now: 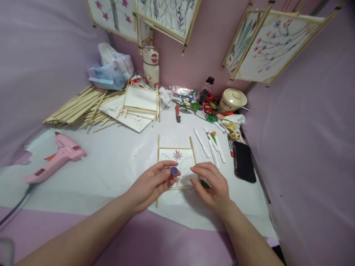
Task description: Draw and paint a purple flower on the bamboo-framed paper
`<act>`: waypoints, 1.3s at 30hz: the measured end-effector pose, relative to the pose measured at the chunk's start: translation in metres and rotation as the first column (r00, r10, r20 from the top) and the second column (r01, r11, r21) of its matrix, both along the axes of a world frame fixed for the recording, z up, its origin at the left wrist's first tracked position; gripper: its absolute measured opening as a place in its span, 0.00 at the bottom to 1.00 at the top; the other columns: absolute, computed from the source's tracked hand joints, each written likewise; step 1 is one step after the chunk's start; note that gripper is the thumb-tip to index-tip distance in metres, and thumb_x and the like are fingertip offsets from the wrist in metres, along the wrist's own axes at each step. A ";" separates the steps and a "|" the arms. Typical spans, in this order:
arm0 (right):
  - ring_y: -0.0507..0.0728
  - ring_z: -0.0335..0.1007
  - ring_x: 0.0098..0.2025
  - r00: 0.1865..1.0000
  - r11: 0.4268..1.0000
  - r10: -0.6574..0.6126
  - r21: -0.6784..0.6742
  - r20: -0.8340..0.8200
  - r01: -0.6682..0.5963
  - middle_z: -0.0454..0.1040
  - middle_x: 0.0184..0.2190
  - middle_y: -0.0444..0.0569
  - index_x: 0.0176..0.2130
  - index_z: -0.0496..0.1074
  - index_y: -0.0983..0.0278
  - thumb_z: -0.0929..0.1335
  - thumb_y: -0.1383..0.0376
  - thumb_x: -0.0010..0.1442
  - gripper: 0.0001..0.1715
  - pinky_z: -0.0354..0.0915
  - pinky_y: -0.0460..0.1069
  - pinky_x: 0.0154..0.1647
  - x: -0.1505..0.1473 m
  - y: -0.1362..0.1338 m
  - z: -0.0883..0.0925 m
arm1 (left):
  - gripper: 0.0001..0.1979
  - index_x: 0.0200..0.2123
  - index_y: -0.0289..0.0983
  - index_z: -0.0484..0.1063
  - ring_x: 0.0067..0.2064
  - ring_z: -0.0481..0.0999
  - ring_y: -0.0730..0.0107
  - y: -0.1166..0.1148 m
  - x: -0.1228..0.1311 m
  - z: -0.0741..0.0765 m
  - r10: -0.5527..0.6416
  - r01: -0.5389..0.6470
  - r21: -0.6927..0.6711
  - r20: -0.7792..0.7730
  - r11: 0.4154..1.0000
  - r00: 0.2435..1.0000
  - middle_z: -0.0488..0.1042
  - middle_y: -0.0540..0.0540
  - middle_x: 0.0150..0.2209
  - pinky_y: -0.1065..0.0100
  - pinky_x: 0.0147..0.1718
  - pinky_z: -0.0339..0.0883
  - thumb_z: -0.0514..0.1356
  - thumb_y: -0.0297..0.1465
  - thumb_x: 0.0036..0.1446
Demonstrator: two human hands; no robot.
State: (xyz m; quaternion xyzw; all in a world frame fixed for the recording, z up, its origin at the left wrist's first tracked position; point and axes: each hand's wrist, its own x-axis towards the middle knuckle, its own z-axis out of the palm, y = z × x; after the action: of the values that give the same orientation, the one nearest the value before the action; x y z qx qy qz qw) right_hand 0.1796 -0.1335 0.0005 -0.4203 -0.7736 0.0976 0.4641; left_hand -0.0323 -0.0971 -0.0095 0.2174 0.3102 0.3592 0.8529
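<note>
A small paper panel in a bamboo-stick frame (177, 154) lies on the white table sheet, with a purple flower and leaf outlines drawn on it. My left hand (154, 183) rests on its lower left edge, fingers pinched round a small purple cap (174, 170). My right hand (212, 183) lies over the frame's lower right corner with fingers curled, and a dark green marker (205, 184) shows under the palm, seemingly held.
A pink glue gun (57, 157) lies at the left with its cord running off. Several white markers (212, 146) and a black phone (244, 162) lie right of the frame. Bamboo sticks (80, 107), more frames, a bottle, a bowl and clutter fill the back.
</note>
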 end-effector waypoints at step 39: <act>0.58 0.69 0.34 0.964 0.980 -0.126 0.179 0.235 0.085 0.76 0.33 0.56 0.46 0.71 0.70 0.66 0.77 0.56 0.16 0.70 0.52 0.31 -0.046 -0.015 -0.002 | 0.07 0.33 0.40 0.80 0.39 0.79 0.64 -0.022 0.013 0.002 0.244 -0.011 0.421 -0.504 0.907 0.829 0.80 0.48 0.34 0.67 0.42 0.74 0.67 0.27 0.47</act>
State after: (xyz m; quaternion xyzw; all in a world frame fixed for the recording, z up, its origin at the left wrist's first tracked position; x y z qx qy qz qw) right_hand 0.1337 -0.1481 -0.0019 -0.4295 -0.8069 -0.0452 0.4031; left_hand -0.0195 -0.1189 -0.0079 0.4587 0.4738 0.3955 0.6393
